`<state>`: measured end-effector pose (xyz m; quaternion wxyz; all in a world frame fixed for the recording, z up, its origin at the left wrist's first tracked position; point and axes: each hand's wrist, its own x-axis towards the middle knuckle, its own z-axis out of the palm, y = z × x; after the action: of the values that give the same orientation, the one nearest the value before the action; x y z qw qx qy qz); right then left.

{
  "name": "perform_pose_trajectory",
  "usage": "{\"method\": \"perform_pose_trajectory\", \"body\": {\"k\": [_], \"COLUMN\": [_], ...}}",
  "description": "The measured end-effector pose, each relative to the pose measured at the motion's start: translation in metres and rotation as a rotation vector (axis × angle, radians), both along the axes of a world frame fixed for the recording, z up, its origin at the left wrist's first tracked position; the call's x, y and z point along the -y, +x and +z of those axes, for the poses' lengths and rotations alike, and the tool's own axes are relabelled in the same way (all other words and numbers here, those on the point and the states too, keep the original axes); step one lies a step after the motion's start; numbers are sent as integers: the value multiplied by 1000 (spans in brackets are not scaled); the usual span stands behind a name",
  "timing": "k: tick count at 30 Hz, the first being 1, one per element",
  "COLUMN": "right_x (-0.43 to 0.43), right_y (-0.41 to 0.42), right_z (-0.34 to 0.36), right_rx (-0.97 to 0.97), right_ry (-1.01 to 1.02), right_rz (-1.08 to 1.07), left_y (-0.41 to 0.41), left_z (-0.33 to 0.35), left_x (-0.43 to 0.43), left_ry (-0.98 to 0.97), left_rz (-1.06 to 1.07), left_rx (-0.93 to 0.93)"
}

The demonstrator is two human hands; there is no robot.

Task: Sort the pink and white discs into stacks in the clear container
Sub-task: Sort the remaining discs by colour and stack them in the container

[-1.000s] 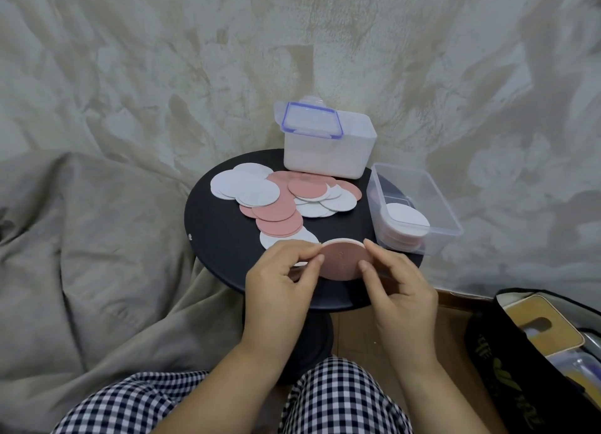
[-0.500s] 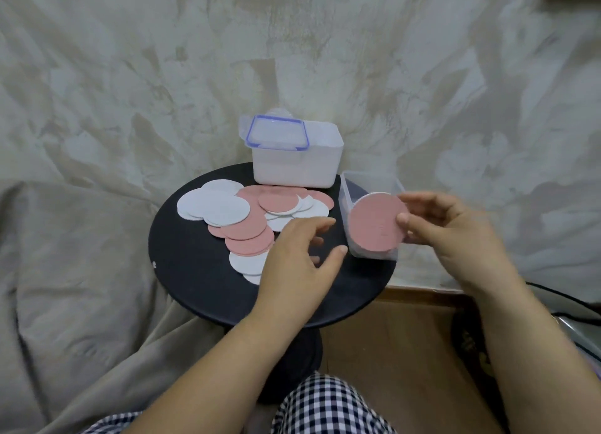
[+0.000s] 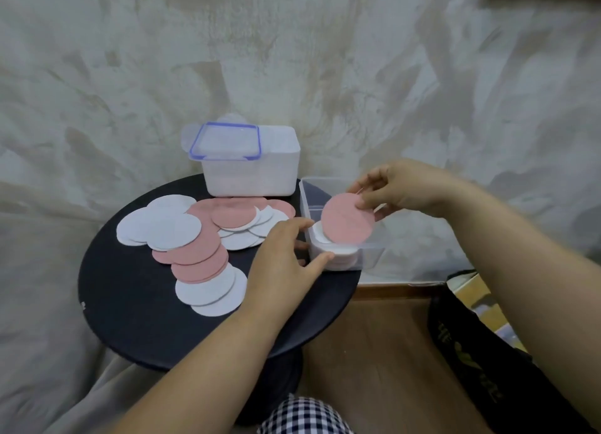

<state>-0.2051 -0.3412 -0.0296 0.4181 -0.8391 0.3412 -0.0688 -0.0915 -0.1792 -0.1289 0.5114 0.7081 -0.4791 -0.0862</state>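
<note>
My right hand [image 3: 400, 189] pinches a pink disc [image 3: 346, 219] by its upper edge, tilted over the clear container [image 3: 309, 189] at the table's right side. A stack topped by a white disc [image 3: 320, 235] lies inside the container under the pink one. My left hand [image 3: 286, 264] is open, its fingers and thumb touching the container's near left corner. Loose pink discs [image 3: 198, 251] and white discs [image 3: 162, 225] overlap in a spread across the round black table [image 3: 130, 320].
A white box [image 3: 253, 170] with a blue-rimmed clear lid [image 3: 227, 141] stands at the table's back against the mottled wall. A black bag [image 3: 481, 362] sits on the wooden floor at the lower right. Grey cloth lies to the left; checked trousers show at the bottom.
My right hand carried the pink disc from the table's front edge to over the container and has lowered it toward the stack. My left hand let go of it and moved to the container's corner.
</note>
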Motion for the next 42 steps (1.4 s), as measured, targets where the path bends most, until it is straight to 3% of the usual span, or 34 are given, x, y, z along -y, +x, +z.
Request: {"method": "perform_pose_trajectory", "body": {"k": [6, 26, 42], "right_x": [-3, -10, -22], "right_y": [16, 19, 15], "right_z": [-11, -22, -25], "right_rx": [-104, -154, -265], "right_ry": [-80, -269, -563], "right_rz": [100, 127, 202], "left_y": [-1, -4, -3], "left_z": [-2, -3, -2], "left_x": [-1, -2, -4], "left_ry": [-26, -10, 10], "left_rz": [-4, -13, -5], "left_rx": [-34, -43, -30]}}
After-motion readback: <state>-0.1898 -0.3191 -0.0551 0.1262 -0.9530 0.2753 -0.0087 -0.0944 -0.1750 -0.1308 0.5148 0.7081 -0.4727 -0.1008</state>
